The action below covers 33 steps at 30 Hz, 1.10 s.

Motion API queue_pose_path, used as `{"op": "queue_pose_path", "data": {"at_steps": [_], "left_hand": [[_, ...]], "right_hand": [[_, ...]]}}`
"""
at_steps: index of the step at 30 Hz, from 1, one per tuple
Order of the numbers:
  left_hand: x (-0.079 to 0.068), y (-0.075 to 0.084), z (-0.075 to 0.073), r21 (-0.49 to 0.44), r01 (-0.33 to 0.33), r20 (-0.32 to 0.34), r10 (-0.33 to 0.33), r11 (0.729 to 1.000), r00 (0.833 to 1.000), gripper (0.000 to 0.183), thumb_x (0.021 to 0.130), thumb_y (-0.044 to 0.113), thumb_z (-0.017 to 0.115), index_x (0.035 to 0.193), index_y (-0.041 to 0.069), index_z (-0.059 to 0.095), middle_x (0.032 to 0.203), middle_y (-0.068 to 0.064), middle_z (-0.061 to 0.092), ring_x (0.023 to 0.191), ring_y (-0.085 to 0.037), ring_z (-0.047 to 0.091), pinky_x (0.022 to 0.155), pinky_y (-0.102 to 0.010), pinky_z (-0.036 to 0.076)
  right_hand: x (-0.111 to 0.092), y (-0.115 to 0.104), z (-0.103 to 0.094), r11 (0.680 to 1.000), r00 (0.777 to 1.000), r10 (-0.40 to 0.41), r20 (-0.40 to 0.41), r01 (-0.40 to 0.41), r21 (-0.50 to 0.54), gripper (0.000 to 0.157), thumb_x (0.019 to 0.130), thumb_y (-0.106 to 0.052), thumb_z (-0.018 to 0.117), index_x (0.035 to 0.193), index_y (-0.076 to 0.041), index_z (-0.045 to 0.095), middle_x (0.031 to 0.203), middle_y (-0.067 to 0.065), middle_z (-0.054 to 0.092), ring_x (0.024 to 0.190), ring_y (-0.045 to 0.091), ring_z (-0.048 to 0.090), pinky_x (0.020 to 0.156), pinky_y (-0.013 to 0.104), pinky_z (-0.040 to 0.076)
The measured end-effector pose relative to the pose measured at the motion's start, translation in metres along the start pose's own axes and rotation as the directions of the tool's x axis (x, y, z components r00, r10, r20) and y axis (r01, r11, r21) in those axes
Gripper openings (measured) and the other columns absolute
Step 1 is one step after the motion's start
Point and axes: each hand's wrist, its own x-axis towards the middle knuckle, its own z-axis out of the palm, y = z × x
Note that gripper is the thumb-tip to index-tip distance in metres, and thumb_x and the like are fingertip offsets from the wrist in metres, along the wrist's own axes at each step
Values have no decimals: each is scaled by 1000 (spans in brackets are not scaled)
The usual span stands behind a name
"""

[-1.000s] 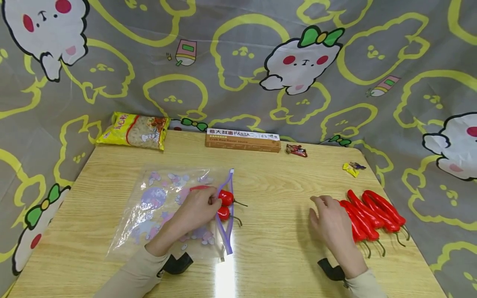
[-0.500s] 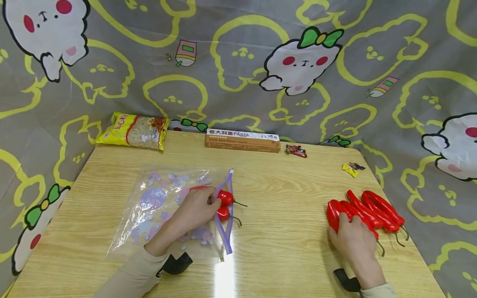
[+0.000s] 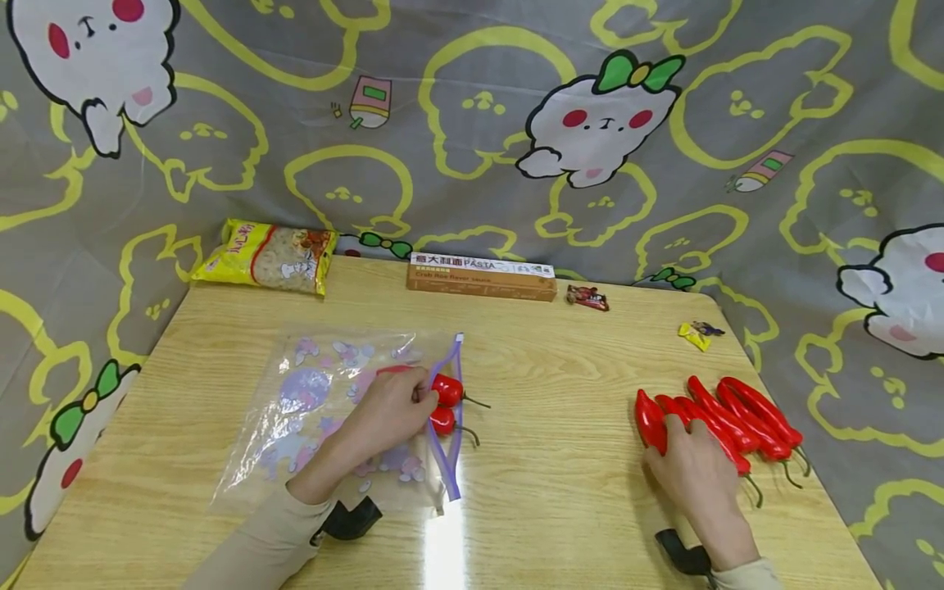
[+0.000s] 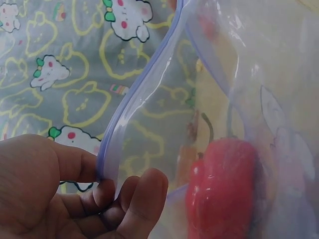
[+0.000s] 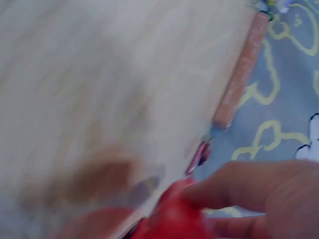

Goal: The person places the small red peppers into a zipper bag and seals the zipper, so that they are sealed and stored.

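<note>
On the left of the table lies a clear zip bag (image 3: 302,393) with pastel prints and a purple zip edge. My left hand (image 3: 391,414) pinches that edge between thumb and fingers, the mouth gaping to the right. Red peppers (image 3: 447,391) are inside, stems poking out at the mouth. The left wrist view shows one pepper (image 4: 224,184) through the film. At the right, my right hand (image 3: 696,475) grips a red chili pepper (image 3: 651,419), its tip pointing away from me. Several more red chili peppers (image 3: 737,422) lie side by side, partly hidden by this hand.
Along the back of the table (image 3: 546,393) are a yellow food packet (image 3: 265,258), a pasta box (image 3: 481,279) and a small red wrapper (image 3: 587,297). Toward the back right lies a yellow wrapped sweet (image 3: 693,336). Patterned grey cloth (image 3: 472,197) hangs behind.
My right hand has moved right and toward me onto the row and taken hold of the leftmost chili pepper, which has shifted slightly left. The left hand stays at the bag.
</note>
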Motion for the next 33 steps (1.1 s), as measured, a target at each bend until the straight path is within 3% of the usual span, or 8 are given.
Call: {"op": "queue_pose_path", "data": {"at_steps": [3, 7, 12, 19, 24, 29, 33], "left_hand": [[0, -1, 1, -5, 1, 0, -1, 1000, 1000, 20, 84, 12, 55, 66, 13, 47, 56, 3, 44, 44, -7, 39, 39, -21, 30], [0, 0, 1, -36, 16, 20, -15, 999, 1000, 18, 86, 13, 53, 69, 12, 48, 52, 4, 48, 40, -8, 44, 36, -20, 29], [-1, 2, 1, -107, 49, 68, -42, 993, 997, 15, 88, 13, 50, 74, 10, 50, 49, -2, 54, 38, -15, 54, 33, -18, 30], [-3, 5, 2, -136, 88, 96, -75, 987, 993, 12, 89, 12, 50, 77, 8, 50, 50, -3, 55, 40, -16, 57, 34, -23, 40], [-4, 5, 3, -156, 106, 108, -90, 982, 990, 13, 89, 12, 50, 77, 7, 50, 52, -3, 54, 40, -14, 58, 38, -27, 46], [-3, 5, 4, -157, 119, 116, -102, 980, 988, 12, 89, 11, 50, 78, 6, 50, 52, -3, 54, 40, -13, 57, 39, -27, 47], [-3, 5, 4, -133, 109, 112, -95, 985, 989, 12, 89, 10, 51, 77, 6, 50, 51, -2, 54, 40, -11, 56, 38, -26, 44]], "right_hand": [[5, -19, -6, 986, 992, -99, -80, 108, 127, 39, 73, -16, 67, 107, 1, 57, 91, 20, 56, 74, 33, 56, 53, 44, 44], [8, -55, -20, 912, 960, -267, -78, 278, 303, 37, 82, -21, 68, 115, -8, 59, 102, 8, 62, 81, 18, 58, 62, 33, 46], [5, -100, -29, 804, 897, -439, -58, 420, 421, 34, 82, -27, 68, 114, -16, 61, 102, -4, 64, 75, 4, 53, 59, 23, 45], [3, -142, -22, 685, 797, -592, -121, 577, 446, 28, 76, -24, 74, 101, -13, 65, 101, -5, 65, 89, 6, 58, 72, 26, 51], [2, -161, -11, 616, 746, -647, -158, 634, 467, 25, 77, -23, 73, 97, -12, 63, 98, -4, 63, 82, 5, 57, 70, 22, 50], [1, -172, -4, 595, 732, -669, -127, 630, 499, 19, 81, -15, 67, 99, -11, 64, 101, -3, 56, 82, 6, 55, 70, 21, 49], [3, -176, -1, 567, 715, -690, -110, 629, 532, 24, 78, -10, 64, 102, -11, 66, 102, -3, 54, 85, 7, 54, 72, 20, 47]]}}
